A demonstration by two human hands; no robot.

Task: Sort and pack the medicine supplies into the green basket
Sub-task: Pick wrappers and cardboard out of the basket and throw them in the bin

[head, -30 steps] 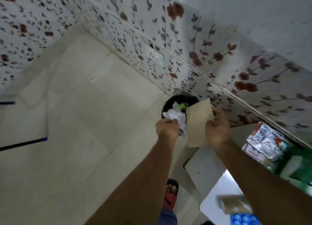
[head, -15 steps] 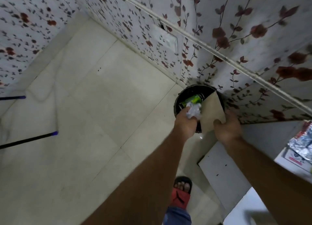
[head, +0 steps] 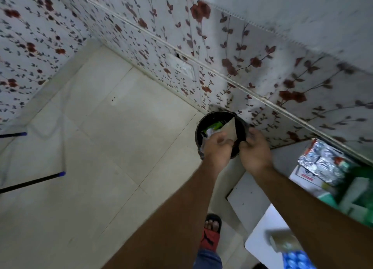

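Your left hand (head: 219, 147) closes around crumpled white wrapping and your right hand (head: 254, 150) pinches the brown paper bag (head: 230, 130) over the black dustbin (head: 203, 123), probably to discard waste. The green basket (head: 361, 192) waits at 4 o'clock on the worktop (head: 260, 242).

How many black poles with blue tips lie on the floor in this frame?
2. One black pole with a blue tip lies at lower left; the other enters from the left edge, higher up. More may lie out of frame.
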